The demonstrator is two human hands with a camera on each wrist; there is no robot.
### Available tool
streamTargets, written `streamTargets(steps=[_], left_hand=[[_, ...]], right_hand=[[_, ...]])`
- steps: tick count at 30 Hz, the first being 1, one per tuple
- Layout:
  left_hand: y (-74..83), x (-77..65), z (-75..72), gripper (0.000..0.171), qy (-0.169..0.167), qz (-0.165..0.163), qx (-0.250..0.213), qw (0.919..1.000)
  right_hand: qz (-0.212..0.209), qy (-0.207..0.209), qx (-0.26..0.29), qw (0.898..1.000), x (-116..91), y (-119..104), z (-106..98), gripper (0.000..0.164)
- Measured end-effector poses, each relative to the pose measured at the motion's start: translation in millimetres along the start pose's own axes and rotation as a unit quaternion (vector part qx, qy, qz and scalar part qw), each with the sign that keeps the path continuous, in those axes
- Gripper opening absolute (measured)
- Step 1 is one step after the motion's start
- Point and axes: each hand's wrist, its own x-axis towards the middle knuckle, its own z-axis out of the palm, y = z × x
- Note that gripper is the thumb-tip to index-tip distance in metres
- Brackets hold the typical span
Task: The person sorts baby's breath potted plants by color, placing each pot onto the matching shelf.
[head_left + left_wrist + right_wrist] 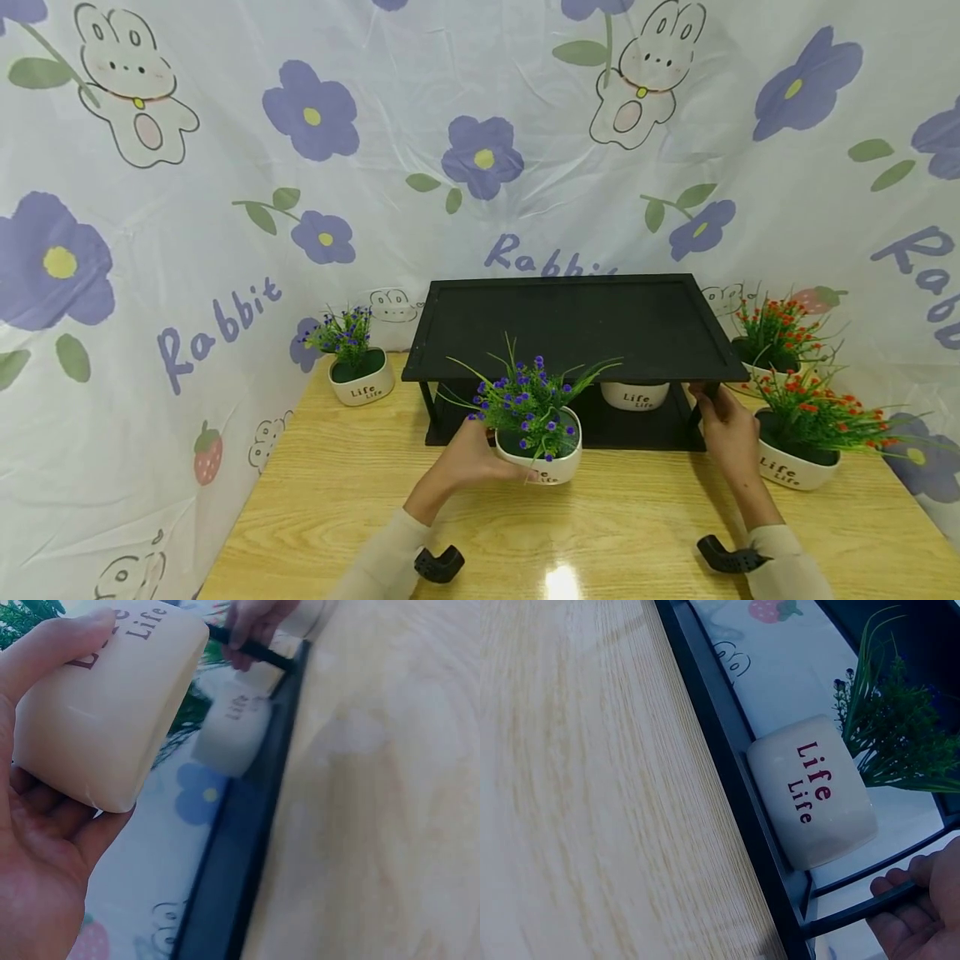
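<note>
My left hand (470, 457) holds a white oval pot of purple flowers (536, 433) in front of a black two-tier shelf (577, 333). In the left wrist view the thumb lies on the lettered side of this pot (112, 712) and the fingers curl beneath it. At the shelf's right end, my right hand (729, 433) grips the front post (862, 909), its fingers curled round it. A second lettered pot (814, 793) with purple flowers stands on the lower tier, left of that hand; in the head view the top board hides its plant.
A pot of purple flowers (362, 379) stands at the table's back left. Two pots of red flowers, one nearer (798, 450) and one behind (772, 342), stand right of the shelf. A printed cloth (405, 100) hangs behind the wooden table (337, 517).
</note>
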Motion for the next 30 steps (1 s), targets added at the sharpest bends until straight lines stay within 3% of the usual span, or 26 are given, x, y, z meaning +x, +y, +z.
streamTargets(steps=[5, 14, 20, 30], left_hand=[[-7.9, 6.0, 18.3, 0.098, -0.035, 0.003, 0.011, 0.9993], [-26.1, 14.4, 42.6, 0.093, -0.064, -0.013, 0.026, 0.9975], [-40.1, 20.3, 50.1, 0.091, -0.052, -0.033, 0.048, 0.9969], [-46.9, 31.6, 50.4, 0.091, -0.032, -0.055, 0.040, 0.9971]], right_hand=[[0.004, -0.004, 0.003, 1.000, 0.6, 0.1, -0.4, 0.030], [0.008, -0.014, 0.003, 1.000, -0.9, -0.4, -0.3, 0.034], [0.004, -0.008, 0.001, 1.000, -1.0, -0.7, -0.1, 0.033], [0.004, -0.005, -0.008, 1.000, 0.2, -0.8, -1.5, 0.031]])
